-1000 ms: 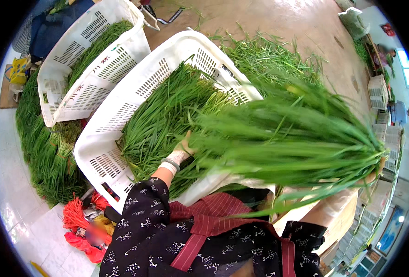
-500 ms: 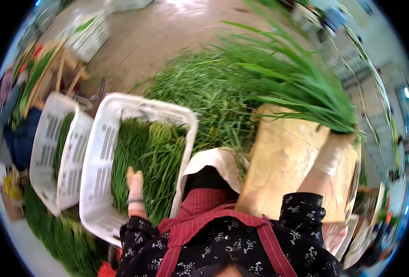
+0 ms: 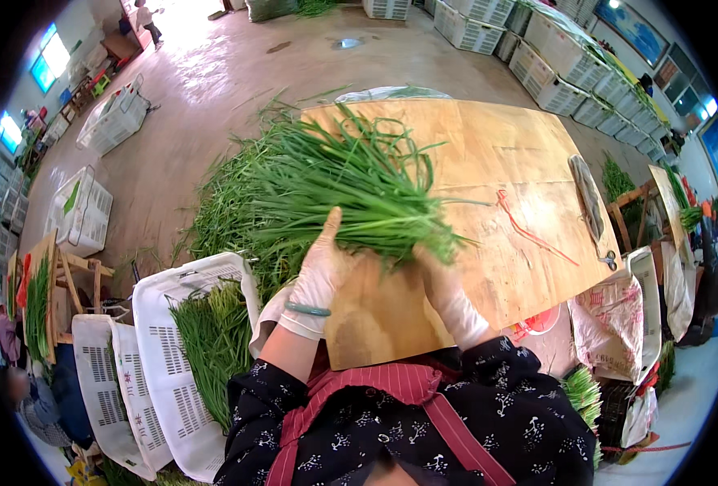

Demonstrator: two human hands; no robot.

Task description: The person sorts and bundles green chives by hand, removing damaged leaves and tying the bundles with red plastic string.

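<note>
A large bunch of long, flat-leaved green chives [image 3: 351,190] lies across both my hands, its leaves pointing to the far left and its pale ends to the right. My left hand [image 3: 326,263], in a thin whitish glove with a green bangle at the wrist, grips the bunch from below, thumb up along its near side. My right hand [image 3: 442,283], gloved too, is closed round the stem end; leaves hide some of its fingers. Beneath them is a wooden board [image 3: 529,178]. Red ties [image 3: 529,227] lie on it, right of the bunch.
A loose heap of leaves [image 3: 221,202] adjoins the board's left side. Nearer stands a white crate [image 3: 156,324] holding more chives. Scissors [image 3: 609,259] and a long dark grey object [image 3: 586,198] are at the board's right edge. Stacked crates [image 3: 537,77] stand at the far right.
The view has swung right. The bunch, held up at the right in my right hand, is now lower over the board. My left hand has come from above the crate onto the bunch.
</note>
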